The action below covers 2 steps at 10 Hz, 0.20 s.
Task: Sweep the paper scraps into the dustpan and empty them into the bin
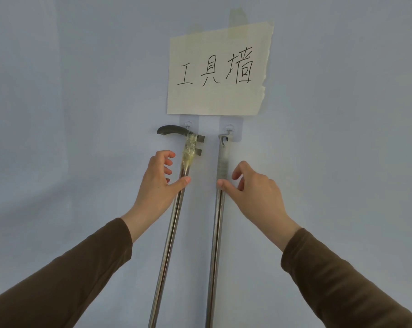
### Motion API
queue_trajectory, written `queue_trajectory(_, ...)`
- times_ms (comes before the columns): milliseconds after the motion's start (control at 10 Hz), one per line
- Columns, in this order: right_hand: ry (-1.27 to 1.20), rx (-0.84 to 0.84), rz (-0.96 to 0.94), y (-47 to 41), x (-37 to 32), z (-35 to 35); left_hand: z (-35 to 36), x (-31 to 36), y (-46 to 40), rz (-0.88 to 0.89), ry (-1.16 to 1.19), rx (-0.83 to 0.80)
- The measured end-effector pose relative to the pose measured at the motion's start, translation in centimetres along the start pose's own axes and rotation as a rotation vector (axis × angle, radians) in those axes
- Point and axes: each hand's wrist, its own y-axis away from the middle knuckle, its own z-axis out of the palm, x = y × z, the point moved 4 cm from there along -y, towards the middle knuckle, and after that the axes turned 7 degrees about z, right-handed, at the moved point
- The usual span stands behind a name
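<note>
Two hung poles, left hand (pixel 158 178) and right hand (pixel 252 185) thumb-touching each.

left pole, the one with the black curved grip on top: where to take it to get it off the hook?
Likely the bare metal shaft just below the taped section, where the left hand already reaches with thumb touching. Come from the left, fingers wrapping around: the right pole crowds the other side. The black curved grip sits on the hook, so lift up first.

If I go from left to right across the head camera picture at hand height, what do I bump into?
Left hand → taped pole with the black curved grip → plain metal pole → right hand.
</note>
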Motion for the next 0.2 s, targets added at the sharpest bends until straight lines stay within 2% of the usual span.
queue_trajectory(200,-0.132,-0.050,-0.127,0.3,-1.8,-3.8,-2.8,2.8,0.5,0.068,-0.062,-0.135)
